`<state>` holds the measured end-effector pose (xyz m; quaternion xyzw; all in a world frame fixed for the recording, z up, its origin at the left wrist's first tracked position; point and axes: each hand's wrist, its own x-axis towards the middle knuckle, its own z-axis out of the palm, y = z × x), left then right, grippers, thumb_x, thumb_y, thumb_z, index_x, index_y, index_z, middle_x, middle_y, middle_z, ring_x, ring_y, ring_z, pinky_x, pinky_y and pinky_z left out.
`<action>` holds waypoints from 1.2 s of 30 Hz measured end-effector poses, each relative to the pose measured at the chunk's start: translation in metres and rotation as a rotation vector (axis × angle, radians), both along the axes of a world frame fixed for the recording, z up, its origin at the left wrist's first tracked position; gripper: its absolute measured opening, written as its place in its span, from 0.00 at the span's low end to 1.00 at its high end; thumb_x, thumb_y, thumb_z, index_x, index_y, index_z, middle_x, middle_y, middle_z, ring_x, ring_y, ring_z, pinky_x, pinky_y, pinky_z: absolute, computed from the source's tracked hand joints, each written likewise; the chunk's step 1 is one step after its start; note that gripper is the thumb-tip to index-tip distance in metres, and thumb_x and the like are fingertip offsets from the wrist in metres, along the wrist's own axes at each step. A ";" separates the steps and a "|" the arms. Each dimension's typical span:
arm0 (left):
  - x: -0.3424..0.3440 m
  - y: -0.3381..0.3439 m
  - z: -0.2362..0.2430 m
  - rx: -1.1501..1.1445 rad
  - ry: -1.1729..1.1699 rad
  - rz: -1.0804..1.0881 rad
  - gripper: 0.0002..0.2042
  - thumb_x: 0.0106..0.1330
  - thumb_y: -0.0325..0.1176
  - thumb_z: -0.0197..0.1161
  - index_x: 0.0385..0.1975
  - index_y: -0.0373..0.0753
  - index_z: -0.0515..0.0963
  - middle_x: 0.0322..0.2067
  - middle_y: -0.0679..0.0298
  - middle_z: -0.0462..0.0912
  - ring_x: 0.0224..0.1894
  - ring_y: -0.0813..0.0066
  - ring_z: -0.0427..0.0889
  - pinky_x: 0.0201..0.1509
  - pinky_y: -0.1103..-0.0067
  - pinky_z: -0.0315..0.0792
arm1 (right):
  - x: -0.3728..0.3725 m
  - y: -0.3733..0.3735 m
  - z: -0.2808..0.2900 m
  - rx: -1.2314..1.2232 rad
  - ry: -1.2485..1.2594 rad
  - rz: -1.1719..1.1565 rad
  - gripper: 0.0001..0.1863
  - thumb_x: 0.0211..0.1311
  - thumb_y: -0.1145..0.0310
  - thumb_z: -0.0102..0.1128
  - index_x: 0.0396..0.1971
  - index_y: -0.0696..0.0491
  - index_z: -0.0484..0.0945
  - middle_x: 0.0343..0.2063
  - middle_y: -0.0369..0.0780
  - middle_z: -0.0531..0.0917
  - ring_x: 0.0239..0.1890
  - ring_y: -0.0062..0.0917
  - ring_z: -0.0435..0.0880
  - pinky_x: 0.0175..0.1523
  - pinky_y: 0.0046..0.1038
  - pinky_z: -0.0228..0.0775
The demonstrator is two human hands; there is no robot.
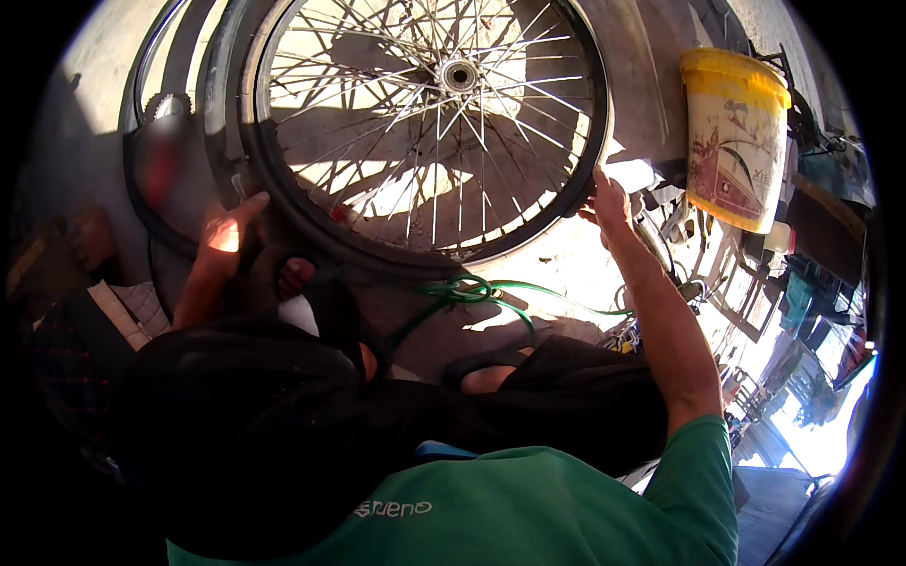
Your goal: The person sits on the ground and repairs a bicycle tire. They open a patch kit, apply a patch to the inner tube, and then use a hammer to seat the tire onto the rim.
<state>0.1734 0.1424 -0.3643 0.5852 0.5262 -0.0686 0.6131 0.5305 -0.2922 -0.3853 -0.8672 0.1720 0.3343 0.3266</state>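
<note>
A spoked bicycle wheel (460, 77) lies flat before me, its hub facing up. A black tyre (311, 219) runs around its near and left edge. My right hand (609, 203) grips the wheel's right edge, thumb on top and fingers curled beneath. At the lower left, my left hand (231, 224) is closed at the tyre's outer side, its thumb pointing toward the wheel; most of its fingers are in shadow. Just above that hand, a short pale stub (238, 186) stands out from a dark rubber band (219, 104) beside the tyre.
A yellow-rimmed white bucket (734, 141) stands at the right. Green strap or hose (462, 291) lies looped between the wheel and my feet. Another wheel rim or tyre (135, 104) and a toothed sprocket (168, 106) lie at the left. Scattered tools and parts (694, 222) fill the right side.
</note>
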 end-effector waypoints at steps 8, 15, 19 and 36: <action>0.009 -0.003 -0.005 -0.016 -0.053 0.057 0.17 0.65 0.49 0.69 0.35 0.40 0.81 0.19 0.68 0.77 0.22 0.78 0.76 0.30 0.78 0.69 | -0.002 -0.007 -0.005 0.175 0.146 -0.086 0.24 0.70 0.40 0.55 0.44 0.47 0.80 0.37 0.35 0.82 0.42 0.26 0.79 0.53 0.39 0.72; 0.003 0.020 -0.014 0.256 -0.138 -0.032 0.18 0.65 0.38 0.70 0.48 0.33 0.79 0.38 0.62 0.83 0.35 0.71 0.82 0.40 0.74 0.76 | 0.000 -0.002 0.005 0.275 0.188 -0.114 0.27 0.62 0.35 0.62 0.40 0.46 0.79 0.33 0.33 0.82 0.38 0.24 0.80 0.49 0.35 0.70; 0.027 0.012 0.029 0.945 -0.157 -0.316 0.23 0.62 0.37 0.72 0.55 0.33 0.76 0.51 0.57 0.79 0.52 0.63 0.80 0.56 0.70 0.74 | 0.004 -0.006 0.011 0.248 0.123 -0.105 0.28 0.60 0.34 0.62 0.37 0.46 0.79 0.31 0.33 0.82 0.33 0.22 0.81 0.44 0.32 0.73; 0.099 -0.037 0.190 1.176 -0.961 -1.148 0.30 0.47 0.38 0.75 0.51 0.31 0.77 0.42 0.55 0.82 0.42 0.55 0.83 0.46 0.65 0.77 | 0.070 0.051 0.223 0.365 0.041 -0.009 0.26 0.61 0.40 0.66 0.36 0.51 0.78 0.22 0.33 0.82 0.19 0.20 0.81 0.24 0.24 0.75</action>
